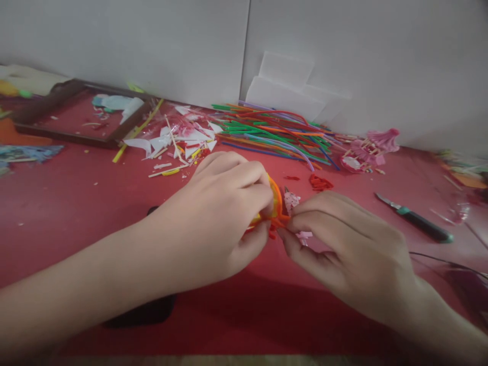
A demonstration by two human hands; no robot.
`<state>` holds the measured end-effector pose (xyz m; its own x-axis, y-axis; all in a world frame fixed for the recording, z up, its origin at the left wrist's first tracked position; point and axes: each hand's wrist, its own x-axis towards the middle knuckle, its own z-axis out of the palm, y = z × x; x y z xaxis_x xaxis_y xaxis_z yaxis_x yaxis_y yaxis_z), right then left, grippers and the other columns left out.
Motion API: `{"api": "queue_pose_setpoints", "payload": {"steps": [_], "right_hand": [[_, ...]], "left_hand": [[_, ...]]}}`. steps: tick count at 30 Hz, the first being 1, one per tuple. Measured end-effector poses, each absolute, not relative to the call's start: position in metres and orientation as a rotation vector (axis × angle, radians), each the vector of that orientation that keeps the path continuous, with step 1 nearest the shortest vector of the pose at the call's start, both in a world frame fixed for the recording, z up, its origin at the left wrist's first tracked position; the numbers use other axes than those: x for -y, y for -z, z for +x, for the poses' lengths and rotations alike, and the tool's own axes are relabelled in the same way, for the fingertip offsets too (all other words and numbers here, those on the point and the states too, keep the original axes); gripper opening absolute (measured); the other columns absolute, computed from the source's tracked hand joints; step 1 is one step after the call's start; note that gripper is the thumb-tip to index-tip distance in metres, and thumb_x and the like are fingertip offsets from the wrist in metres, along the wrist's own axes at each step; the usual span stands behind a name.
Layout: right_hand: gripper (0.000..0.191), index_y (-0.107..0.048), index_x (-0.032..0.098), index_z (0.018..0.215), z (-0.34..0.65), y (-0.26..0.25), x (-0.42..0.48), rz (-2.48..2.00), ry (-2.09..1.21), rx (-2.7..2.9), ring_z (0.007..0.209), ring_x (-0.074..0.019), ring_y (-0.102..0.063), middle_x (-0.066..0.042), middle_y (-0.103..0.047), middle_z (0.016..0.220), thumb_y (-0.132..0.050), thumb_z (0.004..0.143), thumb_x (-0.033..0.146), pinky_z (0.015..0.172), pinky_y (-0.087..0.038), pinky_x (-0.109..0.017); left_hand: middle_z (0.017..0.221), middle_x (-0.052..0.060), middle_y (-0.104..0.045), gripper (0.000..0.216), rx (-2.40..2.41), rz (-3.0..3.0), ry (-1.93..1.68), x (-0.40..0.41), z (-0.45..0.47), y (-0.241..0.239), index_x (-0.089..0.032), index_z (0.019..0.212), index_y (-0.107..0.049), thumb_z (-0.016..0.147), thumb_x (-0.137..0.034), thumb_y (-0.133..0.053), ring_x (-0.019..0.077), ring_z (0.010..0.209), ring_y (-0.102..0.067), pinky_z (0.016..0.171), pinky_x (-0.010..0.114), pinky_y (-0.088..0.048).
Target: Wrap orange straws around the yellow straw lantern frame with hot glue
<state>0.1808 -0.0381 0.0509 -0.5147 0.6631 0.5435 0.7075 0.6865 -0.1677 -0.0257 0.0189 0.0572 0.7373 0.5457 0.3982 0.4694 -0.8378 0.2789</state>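
Above the middle of the red table, my left hand (232, 208) is closed around an orange and yellow craft piece (277, 195), its fingers curled over most of it. An orange strip at the piece's right side is pinched between the thumb and fingertips of my right hand (343, 249). The strip's tip is hidden by those fingertips. Just behind my right fingers lies a small pink piece (292, 199), partly covered. A little red clump (321, 183) rests on the table beyond my right hand. Under my left forearm a black object (143, 312) shows only in part.
A knife with a black handle (425, 223) lies at the right. Farther back are a pile of coloured craft stems (267, 129), white and pink scraps (179, 134), a pink stick model (369, 150) and a dark frame (63, 133). White paper sheets (284, 89) lean against the wall.
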Motion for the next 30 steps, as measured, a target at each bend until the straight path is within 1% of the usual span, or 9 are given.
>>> {"api": "queue_pose_setpoints", "payload": {"steps": [6,11,15,17,19,22,26,28,30], "right_hand": [[0.011,-0.063,0.014,0.081,0.180,-0.051,0.042,-0.998,0.091,2.350,0.078,-0.0148,-0.060,-0.004,-0.067,0.079,-0.061,0.092,0.011,0.077,-0.049,-0.029],[0.017,-0.064,0.015,0.079,0.176,-0.050,0.042,-0.976,0.136,2.398,0.077,-0.0147,-0.061,-0.004,-0.068,0.079,-0.058,0.095,0.013,0.078,-0.048,-0.029],[0.019,-0.065,0.018,0.083,0.193,-0.061,0.032,-1.063,0.079,2.458,0.078,-0.0162,-0.064,-0.003,-0.069,0.081,-0.059,0.097,0.029,0.072,-0.047,-0.029],[0.021,-0.066,0.020,0.090,0.212,-0.067,0.025,-1.221,0.051,2.437,0.079,-0.0173,-0.066,-0.003,-0.071,0.086,-0.059,0.096,0.039,0.068,-0.047,-0.029],[0.022,-0.065,0.021,0.100,0.232,-0.066,0.021,-1.400,0.050,2.448,0.083,-0.0197,-0.067,-0.005,-0.072,0.095,-0.057,0.096,0.041,0.069,-0.047,-0.031],[0.024,-0.063,0.020,0.112,0.256,-0.045,0.022,-1.652,-0.020,2.555,0.093,-0.0247,-0.068,-0.009,-0.072,0.107,-0.059,0.092,0.033,0.079,-0.049,-0.036],[0.031,-0.062,0.017,0.114,0.269,0.003,0.030,-1.779,-0.158,2.618,0.098,-0.0266,-0.067,-0.012,-0.071,0.108,-0.056,0.084,0.016,0.087,-0.048,-0.038],[0.034,-0.062,0.015,0.115,0.272,0.021,0.031,-1.788,-0.092,2.590,0.099,-0.0282,-0.066,-0.013,-0.070,0.109,-0.055,0.081,0.015,0.086,-0.048,-0.040],[0.031,-0.061,0.014,0.109,0.273,0.028,0.030,-1.810,0.018,2.515,0.095,-0.0284,-0.066,-0.014,-0.068,0.105,-0.055,0.078,0.013,0.081,-0.049,-0.039]], "left_hand": [[0.091,0.005,-0.062,0.014,-0.829,2.701,-0.688,-0.017,-0.026,-0.060,-0.019,0.083,-0.065,0.084,-0.014,-0.052,0.0241,0.087,-0.055,0.086,0.045,-0.042],[0.089,0.005,-0.061,0.015,-0.840,2.686,-0.691,-0.017,-0.026,-0.061,-0.019,0.082,-0.066,0.083,-0.015,-0.052,0.0245,0.087,-0.055,0.085,0.046,-0.042],[0.089,0.006,-0.062,0.015,-0.828,2.708,-0.676,-0.019,-0.027,-0.060,-0.020,0.080,-0.066,0.087,-0.019,-0.053,0.0242,0.088,-0.056,0.087,0.044,-0.043],[0.090,0.005,-0.062,0.015,-0.811,2.715,-0.670,-0.019,-0.027,-0.060,-0.021,0.079,-0.066,0.088,-0.020,-0.054,0.0237,0.089,-0.057,0.088,0.043,-0.042],[0.090,0.005,-0.062,0.014,-0.797,2.713,-0.670,-0.019,-0.028,-0.060,-0.021,0.079,-0.065,0.088,-0.022,-0.055,0.0232,0.088,-0.057,0.089,0.043,-0.042],[0.090,0.005,-0.062,0.013,-0.790,2.702,-0.673,-0.019,-0.030,-0.060,-0.021,0.079,-0.064,0.088,-0.023,-0.056,0.0230,0.088,-0.057,0.088,0.043,-0.043],[0.090,0.005,-0.062,0.014,-0.784,2.699,-0.658,-0.019,-0.030,-0.061,-0.021,0.078,-0.063,0.089,-0.024,-0.054,0.0237,0.089,-0.056,0.087,0.043,-0.043],[0.090,0.005,-0.063,0.014,-0.785,2.699,-0.661,-0.019,-0.030,-0.061,-0.021,0.079,-0.063,0.089,-0.024,-0.054,0.0237,0.089,-0.056,0.088,0.044,-0.044],[0.091,0.005,-0.063,0.013,-0.796,2.696,-0.660,-0.019,-0.029,-0.062,-0.022,0.080,-0.064,0.089,-0.023,-0.054,0.0237,0.090,-0.057,0.088,0.044,-0.045]]}}
